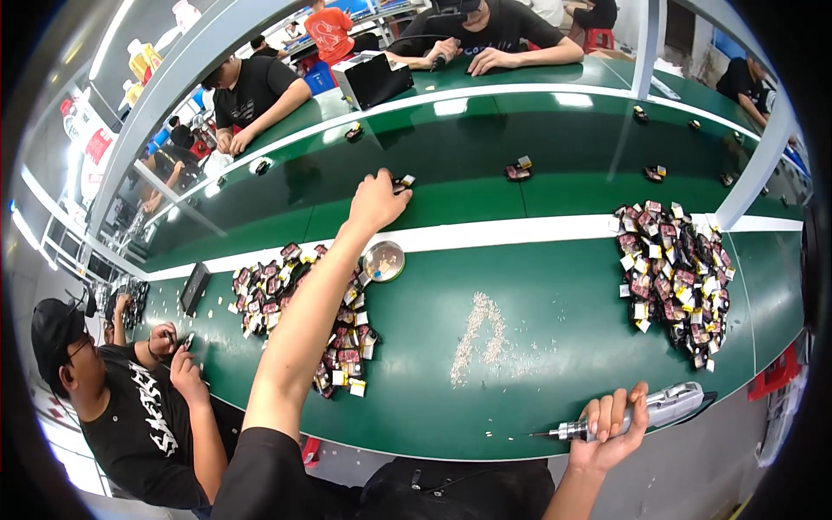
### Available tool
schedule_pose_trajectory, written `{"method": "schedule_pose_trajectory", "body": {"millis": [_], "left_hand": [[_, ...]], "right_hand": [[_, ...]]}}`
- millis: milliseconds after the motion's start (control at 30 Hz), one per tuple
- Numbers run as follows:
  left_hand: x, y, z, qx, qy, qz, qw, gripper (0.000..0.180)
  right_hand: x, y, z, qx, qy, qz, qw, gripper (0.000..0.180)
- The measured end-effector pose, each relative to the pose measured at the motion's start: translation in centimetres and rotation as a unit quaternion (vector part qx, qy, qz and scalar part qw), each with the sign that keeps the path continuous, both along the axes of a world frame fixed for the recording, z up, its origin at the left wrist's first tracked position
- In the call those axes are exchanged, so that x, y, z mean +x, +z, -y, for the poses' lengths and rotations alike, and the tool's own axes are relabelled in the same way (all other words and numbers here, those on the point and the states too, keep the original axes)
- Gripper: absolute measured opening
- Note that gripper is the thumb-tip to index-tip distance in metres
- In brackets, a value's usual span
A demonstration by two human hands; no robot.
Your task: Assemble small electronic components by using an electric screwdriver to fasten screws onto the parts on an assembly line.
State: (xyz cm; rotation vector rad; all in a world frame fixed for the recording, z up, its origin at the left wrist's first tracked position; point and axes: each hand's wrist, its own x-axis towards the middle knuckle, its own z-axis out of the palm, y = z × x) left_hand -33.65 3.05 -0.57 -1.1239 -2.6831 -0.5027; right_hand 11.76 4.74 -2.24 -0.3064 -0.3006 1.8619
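My left hand (380, 201) reaches far out over the green conveyor belt, palm down with its fingers curled. At its fingertips is a small black part (404, 183) with a white and yellow tag, partly hidden by the fingers. Near the table's front edge, my right hand (614, 425) is wrapped round a silver electric screwdriver (674, 405). The screwdriver's thin bit points left, just above the green tabletop. Between the two hands, many tiny pale screws or pins (482, 338) lie scattered in a loose heap; their exact kind is too small to tell.
A pile of black tagged parts (349, 360) lies under my left forearm, another pile (672, 277) at the right. A round clear dish (383, 261) stands by the white rail (503, 229). Several parts ride the belt (459, 195). Grey posts frame it; co-workers sit left and opposite.
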Motion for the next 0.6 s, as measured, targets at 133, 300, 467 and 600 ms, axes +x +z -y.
{"method": "schedule_pose_trajectory", "body": {"millis": [133,300,467,600], "left_hand": [[0.0,-0.8,-1.7,-0.075,0.013,-0.061,0.995,0.044],[-1.9,-0.5,0.2,-0.067,-0.130,-0.092,0.985,0.035],[2.5,1.7,1.4,0.034,-0.190,-0.035,0.981,0.032],[16.4,3.8,2.2,0.058,-0.347,0.037,0.935,0.038]], "right_hand": [[0.4,-0.5,0.1,-0.013,0.009,-0.014,1.000,0.012],[1.0,-0.2,0.2,-0.001,0.027,0.000,1.000,0.012],[0.7,0.1,-0.4,0.024,0.057,-0.009,0.998,0.011],[1.0,-0.3,-0.4,0.026,0.054,-0.006,0.998,0.012]]}}
